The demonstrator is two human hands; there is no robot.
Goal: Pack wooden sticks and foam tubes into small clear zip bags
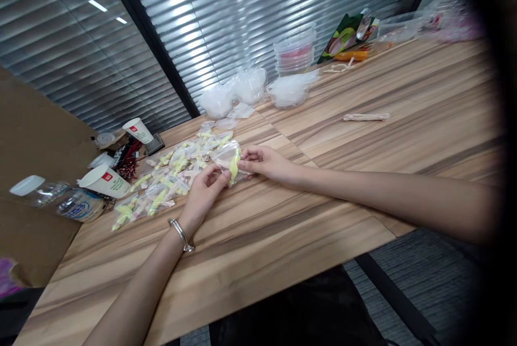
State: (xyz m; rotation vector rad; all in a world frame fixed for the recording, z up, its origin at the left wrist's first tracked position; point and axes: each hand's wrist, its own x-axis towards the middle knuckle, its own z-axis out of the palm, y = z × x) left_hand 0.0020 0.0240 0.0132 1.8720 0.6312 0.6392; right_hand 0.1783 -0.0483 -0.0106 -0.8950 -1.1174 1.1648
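Both my hands meet over a small clear plastic bag [231,163] with a yellow-green candy strip inside, near the middle of the wooden table [283,227]. My left hand [204,192], with a silver bracelet on its wrist, pinches the bag's left edge. My right hand [264,163] pinches the bag's right edge with closed fingertips. Just left of the hands lies a pile of several similar filled bags [169,176].
Paper cups [105,180] and a plastic bottle [52,195] lie at the table's left end. Clear plastic tubs [294,49], bunches of empty bags [250,84] and snack packets [347,36] stand along the far edge. A pale twisted strip [365,117] lies alone to the right.
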